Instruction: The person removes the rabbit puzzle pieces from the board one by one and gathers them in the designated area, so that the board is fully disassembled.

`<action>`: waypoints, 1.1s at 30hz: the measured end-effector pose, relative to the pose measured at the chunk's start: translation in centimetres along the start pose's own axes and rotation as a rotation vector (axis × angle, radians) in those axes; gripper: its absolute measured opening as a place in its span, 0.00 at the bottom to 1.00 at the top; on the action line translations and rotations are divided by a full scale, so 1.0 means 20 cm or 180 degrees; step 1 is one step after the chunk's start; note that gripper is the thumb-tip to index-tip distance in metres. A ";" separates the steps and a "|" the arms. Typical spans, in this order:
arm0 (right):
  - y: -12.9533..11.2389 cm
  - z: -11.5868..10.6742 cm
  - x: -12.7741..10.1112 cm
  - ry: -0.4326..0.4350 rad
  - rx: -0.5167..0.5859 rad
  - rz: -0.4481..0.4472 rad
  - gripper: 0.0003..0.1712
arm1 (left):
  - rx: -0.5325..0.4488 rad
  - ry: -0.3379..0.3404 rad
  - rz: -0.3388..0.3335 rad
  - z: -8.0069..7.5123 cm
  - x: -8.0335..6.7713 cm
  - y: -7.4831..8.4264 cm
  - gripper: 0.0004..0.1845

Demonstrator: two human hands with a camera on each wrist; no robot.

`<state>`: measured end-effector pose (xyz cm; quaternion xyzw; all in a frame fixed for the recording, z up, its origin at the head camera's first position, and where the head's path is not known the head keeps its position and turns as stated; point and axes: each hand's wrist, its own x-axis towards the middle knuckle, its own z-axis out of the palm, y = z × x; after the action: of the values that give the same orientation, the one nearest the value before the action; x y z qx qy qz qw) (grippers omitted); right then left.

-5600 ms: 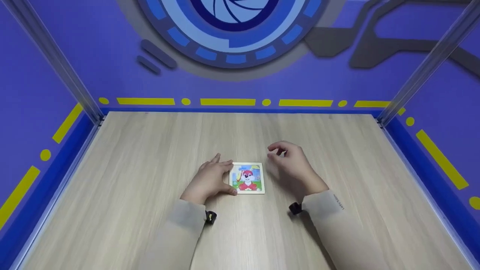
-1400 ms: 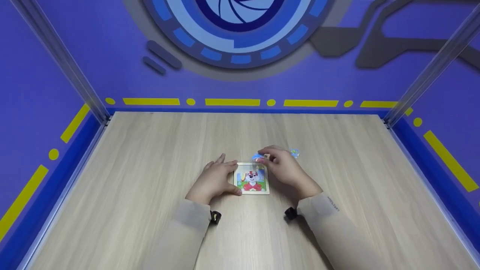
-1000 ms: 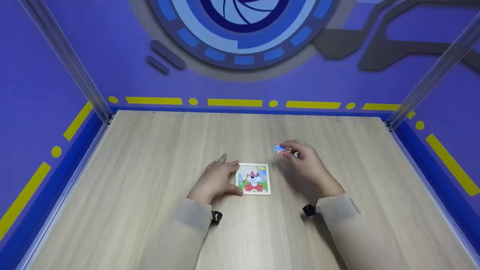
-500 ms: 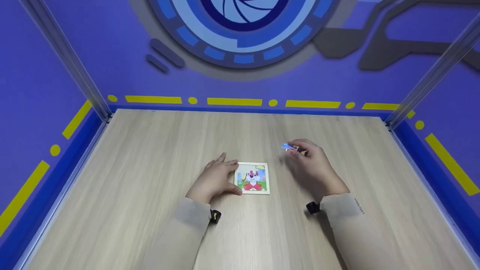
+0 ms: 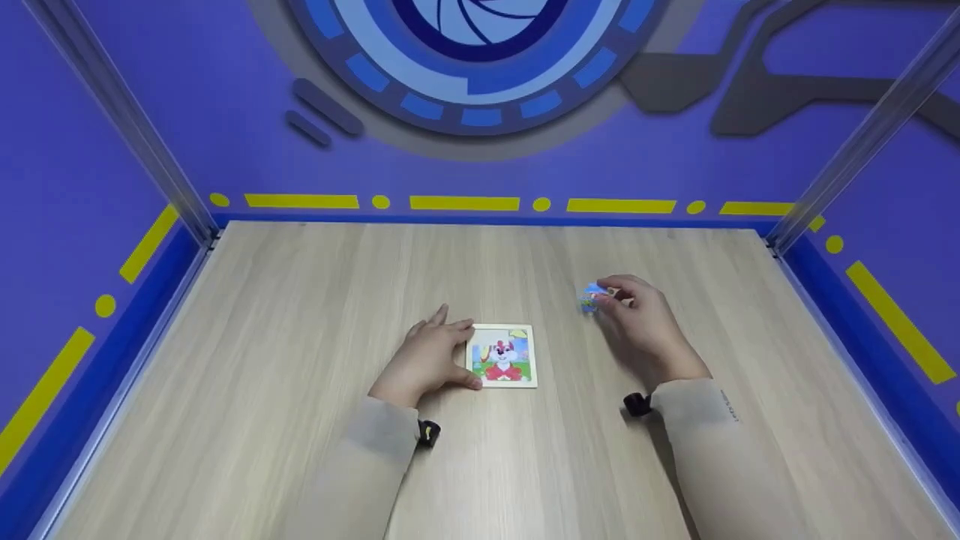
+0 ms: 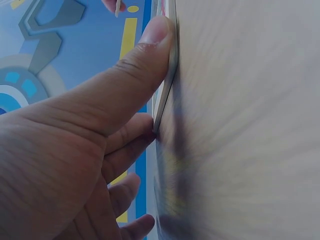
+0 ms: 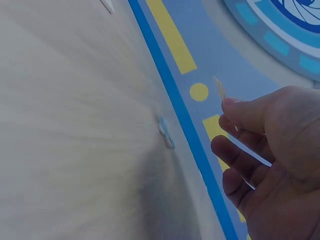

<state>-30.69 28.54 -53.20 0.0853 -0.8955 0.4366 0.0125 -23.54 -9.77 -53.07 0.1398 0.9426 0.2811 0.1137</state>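
The fingertips of the right hand (image 5: 643,324) pinch a small blue puzzle piece (image 5: 592,293), thumb and forefinger closed on its edge while the other fingers curl loosely beneath; in the right wrist view the piece shows edge-on as a thin pale sliver (image 7: 219,87) above the thumb tip. Just below it a second small piece (image 7: 165,131) lies flat on the wooden table (image 5: 300,315), and from the head view the two sit so close together that I cannot tell whether they touch. The left hand (image 5: 424,360) lies flat with its fingers straight and relaxed, the thumb (image 6: 145,55) pressed along the near left edge of the puzzle board (image 5: 502,355) and the fingertips against its left side, holding nothing in a curl. The board, a small square with a red cartoon rabbit, rests flat near the middle of the table, well apart from the right hand and to its left. Both forearms wear beige sleeves with a dark wrist device on each. Around the table stand purple walls (image 5: 675,172) with yellow dashes and a blue circular emblem.
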 end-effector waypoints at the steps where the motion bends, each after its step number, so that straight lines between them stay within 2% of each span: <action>1: 0.01 -0.01 0.00 -0.0007 0.0013 0.0038 0.23 | 0.0006 -0.0003 0.0000 0.00 0.00 0.00 0.54; 7: 0.04 -0.06 0.01 -0.0040 0.0054 0.0135 0.25 | 0.0028 0.0002 0.0013 0.00 0.00 -0.01 0.55; 11: 0.08 -0.09 0.01 -0.0023 -0.0014 0.0101 0.24 | 0.0027 -0.0003 0.0003 0.00 0.00 -0.01 0.55; 15: 0.13 -0.11 0.01 -0.0026 -0.0081 0.0206 0.23 | 0.0031 -0.0006 0.0007 -0.01 0.00 -0.01 0.55; 19: 0.16 -0.11 0.01 -0.0054 -0.0206 0.0304 0.23 | 0.0043 -0.0013 0.0000 0.00 0.00 -0.01 0.56; 33: 0.19 -0.08 0.01 -0.0081 -0.0477 0.0299 0.23 | 0.0037 -0.0006 0.0031 0.01 0.01 -0.01 0.55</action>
<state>-31.55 32.12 -55.07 0.0475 -0.9288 0.3674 -0.0130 -23.64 -9.77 -53.24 0.1454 0.9434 0.2760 0.1123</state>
